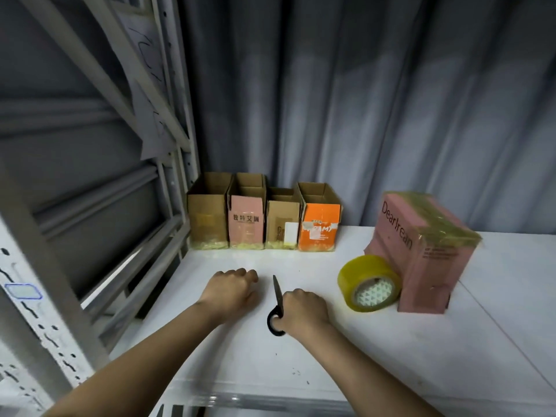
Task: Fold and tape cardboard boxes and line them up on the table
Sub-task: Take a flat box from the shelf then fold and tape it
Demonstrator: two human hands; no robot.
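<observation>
Black scissors [276,308] are being gripped by the right hand [304,308], fingers curled round the handle, blades pointing away over the white table [391,356]. The left hand [230,285] is being rested beside them as a loose fist, nothing in it. Four open boxes [264,215] are being lined up at the back by the curtain [361,100]; a taped pink box [421,254] is being leaned on by the yellow tape roll [368,282].
</observation>
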